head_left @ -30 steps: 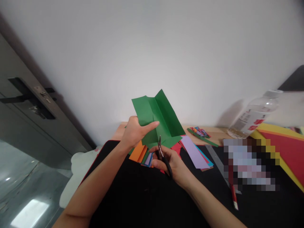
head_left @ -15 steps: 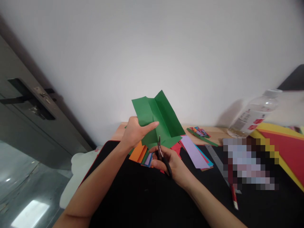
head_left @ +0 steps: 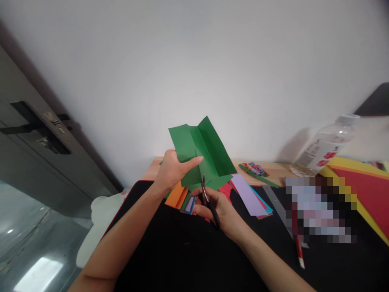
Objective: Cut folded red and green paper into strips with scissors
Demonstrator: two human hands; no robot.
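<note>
A folded sheet of green paper point(head_left: 209, 150) with several creases is raised above the mat, gripped near its left edge by my left hand point(head_left: 173, 170), thumb on top. My right hand point(head_left: 220, 209) is closed round the black handles of a pair of scissors point(head_left: 206, 196). Their blades point up and overlap the paper's lower edge; whether they cut into it I cannot tell. Below the sheet lie folded orange, green, purple and blue papers point(head_left: 179, 198), partly hidden by my hands. Right of them is a fanned stack of strips with a lilac one point(head_left: 247, 194) on top.
A black mat point(head_left: 182, 259) covers the wooden table point(head_left: 279, 167). To the right are a metal ruler point(head_left: 278, 207), a red pen point(head_left: 299, 251), a blurred-out item, a plastic bottle point(head_left: 330, 146) and coloured sheets point(head_left: 364, 186). Small colourful scraps point(head_left: 255, 168) lie by the wall.
</note>
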